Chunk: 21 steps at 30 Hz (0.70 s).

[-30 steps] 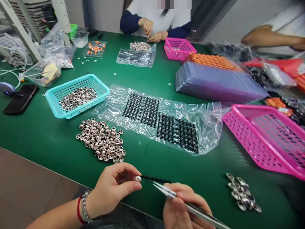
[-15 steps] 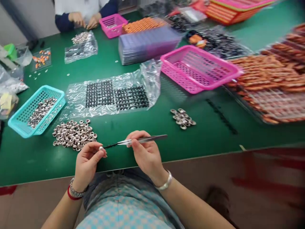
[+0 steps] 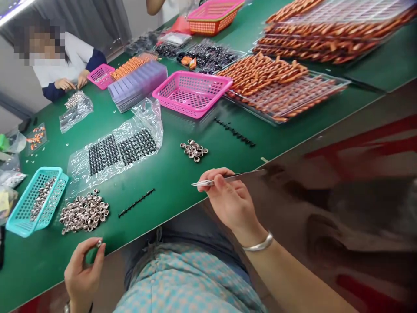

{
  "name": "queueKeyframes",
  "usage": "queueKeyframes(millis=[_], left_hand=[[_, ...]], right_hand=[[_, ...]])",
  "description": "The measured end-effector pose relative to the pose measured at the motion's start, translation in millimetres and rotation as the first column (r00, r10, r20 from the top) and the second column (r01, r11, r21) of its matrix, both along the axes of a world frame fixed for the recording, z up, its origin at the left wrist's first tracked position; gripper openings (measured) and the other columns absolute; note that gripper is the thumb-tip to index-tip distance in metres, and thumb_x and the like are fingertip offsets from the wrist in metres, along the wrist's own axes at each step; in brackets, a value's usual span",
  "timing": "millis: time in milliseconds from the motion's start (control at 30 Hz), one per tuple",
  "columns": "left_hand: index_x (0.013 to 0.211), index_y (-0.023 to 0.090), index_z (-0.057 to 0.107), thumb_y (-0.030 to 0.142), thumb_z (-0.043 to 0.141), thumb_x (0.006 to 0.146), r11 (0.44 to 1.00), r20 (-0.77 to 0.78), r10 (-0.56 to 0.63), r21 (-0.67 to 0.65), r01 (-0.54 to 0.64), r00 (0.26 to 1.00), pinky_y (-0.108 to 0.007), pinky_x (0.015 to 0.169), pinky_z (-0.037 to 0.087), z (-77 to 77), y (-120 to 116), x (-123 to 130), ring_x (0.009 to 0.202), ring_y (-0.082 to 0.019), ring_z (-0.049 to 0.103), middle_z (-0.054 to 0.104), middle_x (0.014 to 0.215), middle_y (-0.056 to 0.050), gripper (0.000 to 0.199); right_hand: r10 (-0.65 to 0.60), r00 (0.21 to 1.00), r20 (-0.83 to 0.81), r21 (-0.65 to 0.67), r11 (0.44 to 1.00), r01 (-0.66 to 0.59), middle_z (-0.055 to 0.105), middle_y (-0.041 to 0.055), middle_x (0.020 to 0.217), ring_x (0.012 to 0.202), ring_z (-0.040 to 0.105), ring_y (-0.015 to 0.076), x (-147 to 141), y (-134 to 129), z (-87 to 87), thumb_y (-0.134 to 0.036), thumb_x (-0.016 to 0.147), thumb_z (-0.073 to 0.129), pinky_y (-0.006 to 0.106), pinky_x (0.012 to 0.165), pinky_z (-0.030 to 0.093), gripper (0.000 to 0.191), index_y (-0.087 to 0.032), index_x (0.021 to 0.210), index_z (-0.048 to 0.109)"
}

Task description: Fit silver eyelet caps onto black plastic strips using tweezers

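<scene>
**Bench stock, green table: 1 cup in L. pinch, tweezers in R.**

Item 1: our left hand (image 3: 83, 274), near the table edge below the big pile. Thumb and forefinger closed on 1 metal cup (image 3: 99, 244), small, silvery; set of the other fingers can't be told.

Item 2: our right hand (image 3: 231, 202), well apart to the R., fingers closed round the tweezers (image 3: 205, 183), pale tips pointing L.

Item 3: short black strip (image 3: 137, 203), thin, knobbed, qty 1, flat on the green table (image 3: 169, 187) betw. our hands, clear of both.

Item 4: big cup pile (image 3: 84, 211), approx. oval, just L. of the strip; same type cups, loose. Small cup cluster (image 3: 194, 150), beyond our R. hand.

Item 5: turquoise basket (image 3: 32, 187), far L., w/ more cups inside.

Item 6: clear plastic sheet (image 3: 76, 174), w/ 2 blocks of black strips (image 3: 104, 154) side by side.

Item 7: longer black strip (image 3: 235, 131), R. of the cluster, nr. the pink basket (image 3: 182, 104).

Item 8: orange pieces (image 3: 263, 82), heaped on clear trays, R. side.

Misc.: person (image 3: 73, 54) across the table, both hands at a small pile.
</scene>
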<state>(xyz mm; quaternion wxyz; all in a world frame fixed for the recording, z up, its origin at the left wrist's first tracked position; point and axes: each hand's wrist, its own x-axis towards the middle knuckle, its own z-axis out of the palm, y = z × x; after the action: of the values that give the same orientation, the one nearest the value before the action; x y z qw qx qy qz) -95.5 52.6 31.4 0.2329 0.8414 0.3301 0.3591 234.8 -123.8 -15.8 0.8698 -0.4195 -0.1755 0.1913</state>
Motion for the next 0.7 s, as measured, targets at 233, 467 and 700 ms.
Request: queueKeyframes(millis=[233,467,700], left_hand=[[0.095,0.025,0.083,0.027,0.075,0.091,0.969,-0.257,-0.033,0.230,0.094,0.966,-0.031,0.076,0.060,2.5,17.1,10.7,0.077,-0.021,0.073,0.077,0.088,-0.003,0.009],[0.114,0.025,0.081,0.023,0.074,0.095,0.914,-0.273,0.048,0.401,0.068,0.961,-0.027,0.069,0.055,-14.3,11.8,22.8,0.067,-0.016,0.065,0.070,0.088,-0.003,0.020],[0.113,0.020,0.080,0.016,0.069,0.097,0.843,-0.210,0.139,0.537,-0.005,0.968,-0.026,0.068,0.051,-24.3,1.7,19.1,0.069,-0.016,0.064,0.069,0.086,-0.006,0.019]], right_hand=[[-0.073,0.995,0.074,-0.098,0.992,0.080,0.069,-0.0001,0.082,0.073,0.066,0.0140,0.7,10.0,-3.9,-0.056,0.092,0.074,0.030,0.067,0.058,0.032,-0.025,0.083,0.070],[-0.177,0.937,0.300,-0.229,0.940,0.251,0.071,0.0008,0.085,0.073,0.069,0.0153,-6.7,8.2,-12.4,-0.045,0.101,0.064,0.033,0.067,0.059,0.023,-0.024,0.093,0.067],[-0.327,0.654,0.682,-0.145,0.816,0.559,0.072,0.0026,0.088,0.080,0.070,0.0198,-28.2,13.6,-32.6,-0.034,0.098,0.068,0.037,0.071,0.057,0.008,-0.027,0.097,0.064]])
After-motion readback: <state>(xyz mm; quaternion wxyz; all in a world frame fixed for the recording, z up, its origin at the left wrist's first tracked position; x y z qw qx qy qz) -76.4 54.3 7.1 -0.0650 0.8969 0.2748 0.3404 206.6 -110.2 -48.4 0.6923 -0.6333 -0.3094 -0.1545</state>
